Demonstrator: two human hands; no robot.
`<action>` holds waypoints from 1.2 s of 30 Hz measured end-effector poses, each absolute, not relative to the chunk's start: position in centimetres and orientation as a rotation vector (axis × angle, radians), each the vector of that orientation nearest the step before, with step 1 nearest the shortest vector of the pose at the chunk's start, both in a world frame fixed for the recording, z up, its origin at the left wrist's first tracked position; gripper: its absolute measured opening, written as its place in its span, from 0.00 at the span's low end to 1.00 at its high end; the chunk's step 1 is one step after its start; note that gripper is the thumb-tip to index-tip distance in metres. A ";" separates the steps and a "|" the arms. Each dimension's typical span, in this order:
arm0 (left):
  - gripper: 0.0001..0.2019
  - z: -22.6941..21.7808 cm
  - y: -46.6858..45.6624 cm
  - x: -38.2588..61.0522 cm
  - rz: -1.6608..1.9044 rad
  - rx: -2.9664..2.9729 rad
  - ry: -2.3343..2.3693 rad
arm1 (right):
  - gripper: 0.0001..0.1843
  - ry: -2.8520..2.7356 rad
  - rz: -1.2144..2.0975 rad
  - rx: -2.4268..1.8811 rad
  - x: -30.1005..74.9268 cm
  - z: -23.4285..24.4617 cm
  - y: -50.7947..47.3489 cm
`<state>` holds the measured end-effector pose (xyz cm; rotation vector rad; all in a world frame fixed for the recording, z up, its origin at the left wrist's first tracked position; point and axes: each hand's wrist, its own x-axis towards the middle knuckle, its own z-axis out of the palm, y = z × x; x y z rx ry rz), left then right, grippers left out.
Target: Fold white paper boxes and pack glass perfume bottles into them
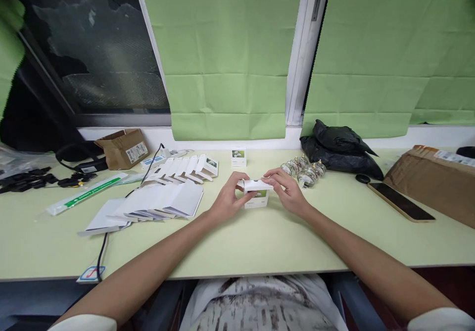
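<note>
Between my two hands a small white box with a green picture on its front stands on the table, its top flaps at my fingertips. My left hand grips the box's left side, thumb across the front. With fingers bent at the flap, my right hand holds the right side of the top. Behind the hands stands a similar closed white box. Right of it lie several clear round ornaments with gold tops. Whether anything is inside the held box is hidden.
Flattened white boxes lie in a fanned stack on the left, with a black cable beside them. An open brown carton stands behind. To the right are black plastic bags, a phone and a large brown package.
</note>
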<state>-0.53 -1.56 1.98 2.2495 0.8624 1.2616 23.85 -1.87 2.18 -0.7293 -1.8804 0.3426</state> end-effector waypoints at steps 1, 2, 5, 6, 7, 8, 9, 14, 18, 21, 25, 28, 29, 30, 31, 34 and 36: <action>0.14 2.1 -1.6 -0.5 1.259 2.276 0.852 | 0.20 -1.880 0.331 -0.727 23.9 2.1 -1.9; 0.13 2.2 -1.6 -0.6 1.253 2.296 0.846 | 0.20 -1.880 0.320 -0.725 24.0 2.1 -1.8; 0.12 2.4 -1.7 -0.6 1.249 2.307 0.846 | 0.20 -1.881 0.306 -0.721 24.0 1.9 -1.8; 0.12 2.4 -1.7 -0.6 1.250 2.302 0.849 | 0.20 -1.881 0.304 -0.719 24.0 1.9 -1.8; 0.13 2.3 -1.6 -0.6 1.252 2.293 0.850 | 0.20 -1.880 0.304 -0.718 24.0 1.9 -1.8; 0.13 2.3 -1.6 -0.6 1.253 2.283 0.850 | 0.20 -1.878 0.304 -0.718 24.0 1.9 -1.8; 0.13 2.2 -1.5 -0.5 1.255 2.272 0.847 | 0.20 -1.875 0.305 -0.718 23.9 1.9 -1.8; 0.13 1.7 -1.1 -0.4 1.288 2.218 0.823 | 0.21 -1.849 0.293 -0.741 23.7 2.0 -2.1; 0.13 1.6 -0.9 -0.5 1.297 2.206 0.828 | 0.21 -1.862 0.263 -0.742 23.7 1.9 -2.2; 0.13 1.8 -1.0 -0.6 1.291 2.228 0.828 | 0.21 -1.904 0.229 -0.750 23.8 1.9 -2.3; 0.11 1.9 -1.1 -0.7 1.294 2.250 0.844 | 0.19 -1.942 0.210 -0.781 23.9 2.0 -2.3; 0.10 1.9 -1.1 -0.6 1.303 2.239 0.844 | 0.15 -1.946 0.179 -0.792 23.8 2.1 -2.3; 0.10 1.9 -1.0 -0.6 1.304 2.234 0.842 | 0.14 -1.945 0.167 -0.793 23.8 2.2 -2.2; 0.11 1.8 -1.0 -0.6 1.305 2.229 0.842 | 0.12 -1.945 0.159 -0.794 23.8 2.1 -2.2; 0.10 1.8 -1.0 -0.5 1.306 2.225 0.842 | 0.12 -1.947 0.154 -0.795 23.7 2.1 -2.2; 0.09 1.8 -1.0 -0.6 1.305 2.222 0.835 | 0.10 -1.943 0.134 -0.806 23.7 2.0 -2.0; 0.09 1.9 -1.0 -0.6 1.304 2.228 0.826 | 0.09 -1.934 0.118 -0.822 23.7 2.0 -2.0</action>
